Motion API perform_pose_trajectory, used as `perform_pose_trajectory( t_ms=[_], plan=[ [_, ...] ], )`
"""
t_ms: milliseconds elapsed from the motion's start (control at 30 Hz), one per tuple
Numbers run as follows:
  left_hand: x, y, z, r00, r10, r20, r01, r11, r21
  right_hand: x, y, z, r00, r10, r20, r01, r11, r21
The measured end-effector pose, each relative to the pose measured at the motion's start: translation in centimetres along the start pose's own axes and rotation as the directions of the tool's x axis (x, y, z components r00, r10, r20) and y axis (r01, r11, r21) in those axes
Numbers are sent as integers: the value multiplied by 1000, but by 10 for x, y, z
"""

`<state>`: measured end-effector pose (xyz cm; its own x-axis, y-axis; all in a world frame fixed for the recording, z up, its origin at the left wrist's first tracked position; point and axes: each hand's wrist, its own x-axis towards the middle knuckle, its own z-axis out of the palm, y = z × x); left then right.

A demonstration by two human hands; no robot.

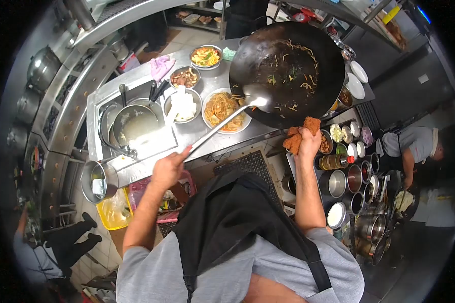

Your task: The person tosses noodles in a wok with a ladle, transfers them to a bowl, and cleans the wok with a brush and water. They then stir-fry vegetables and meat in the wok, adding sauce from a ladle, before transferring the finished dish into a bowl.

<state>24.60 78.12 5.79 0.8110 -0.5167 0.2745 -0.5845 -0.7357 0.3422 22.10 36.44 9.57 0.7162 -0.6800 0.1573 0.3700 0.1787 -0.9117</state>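
Brightly lit steel counter [189, 132], noodle plate [208, 121], dark wok [260, 55], tiled floor [189, 36]

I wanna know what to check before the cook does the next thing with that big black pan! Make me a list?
1. Ladle held: ok, the left hand grips its handle.
2. Cloth for the pan: ok, the right hand has an orange cloth near the wok's edge.
3. Wok emptied: not ok, noodle bits lie inside.
4. Plate close by: ok, it sits beside the wok with noodles on it.
5. Wok cool enough to touch: cannot tell.
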Motion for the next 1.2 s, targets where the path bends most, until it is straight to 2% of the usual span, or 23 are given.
perform_pose_trajectory(
  t_ms=[67,100,233,333,400,467,533,567,633,700,800,900,1000,1067,1200],
  plan=[
    [-12,-15,-23,999,-38,7,37,994,102,-3,-3,1,999,-40,-8,40,999,-25],
    [-15,-23,-32,999,-28,-39,33,992,121,-1,-3,1,999,-40,-11,40,999,-24],
    [-33,-28,-68,997,-76,-23,79,978,193,-4,3,-5,996,-87,-33,82,987,-137],
    [-32,-25,-64,997,-62,-54,68,991,118,-8,6,-10,992,-116,-43,105,973,-203],
    [-17,-17,-45,994,-111,1,110,987,114,-9,7,-9,991,-127,-44,114,966,-232],
    [1,-9,-11,992,-43,-116,36,998,-58,-10,7,-10,989,-135,-53,120,966,-227],
    [15,0,16,993,-75,-90,67,994,-91,-11,6,-9,992,-119,-40,108,971,-212],
    [16,3,19,995,-88,-47,85,994,-68,-10,4,-9,994,-110,-27,102,976,-195],
    [0,-7,12,996,-75,-56,75,997,-14,-10,-1,-3,994,-106,-40,98,982,-163],
    [-24,-14,-19,995,-89,-38,91,993,76,-11,0,1,994,-97,-58,89,988,-127],
    [-47,-18,-65,995,-104,-1,103,988,113,-6,5,-1,989,-143,-50,129,968,-213],
    [-38,-13,-56,996,-85,1,84,992,92,2,19,-8,985,-173,-14,165,958,-236],
    [-10,9,-18,999,-16,-43,15,999,-36,0,15,-5,993,-120,6,119,977,-179],
    [5,31,-2,999,-48,22,50,993,-110,0,14,3,993,-119,-9,117,985,-127],
    [-12,17,-13,999,-33,-20,33,999,-17,1,13,2,996,-92,3,92,988,-125]
  ],
)
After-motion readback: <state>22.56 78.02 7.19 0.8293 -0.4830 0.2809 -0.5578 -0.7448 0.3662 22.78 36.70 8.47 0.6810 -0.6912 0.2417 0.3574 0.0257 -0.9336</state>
